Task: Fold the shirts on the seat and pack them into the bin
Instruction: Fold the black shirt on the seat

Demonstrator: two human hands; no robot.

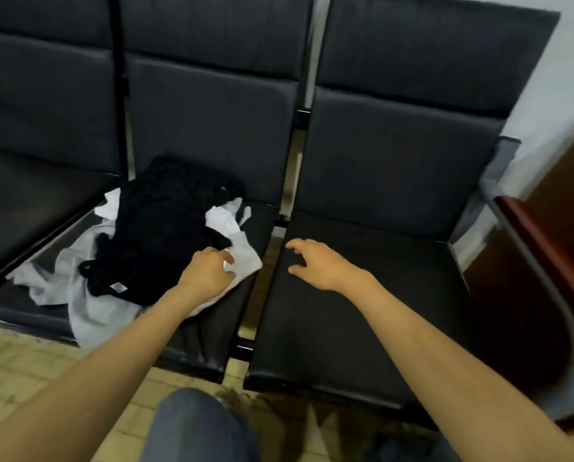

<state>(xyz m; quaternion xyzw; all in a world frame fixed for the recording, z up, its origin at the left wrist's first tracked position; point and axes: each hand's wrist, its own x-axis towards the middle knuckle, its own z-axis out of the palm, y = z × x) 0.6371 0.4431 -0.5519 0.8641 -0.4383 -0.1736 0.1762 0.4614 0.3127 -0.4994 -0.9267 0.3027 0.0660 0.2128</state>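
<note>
The fingers of the left hand [209, 271] curl onto the near corner of the white shirt [92, 308] and seem to pinch it. Just beyond them the black shirt [158, 228] lies crumpled on the white one, both on the seat [205, 335]. The right hand [315, 263], fingers loosely spread and holding nothing, hovers over the neighbouring seat [362, 311]. This looks like the start: the white shirt needs drawing free and laying flat. No bin shows.
</note>
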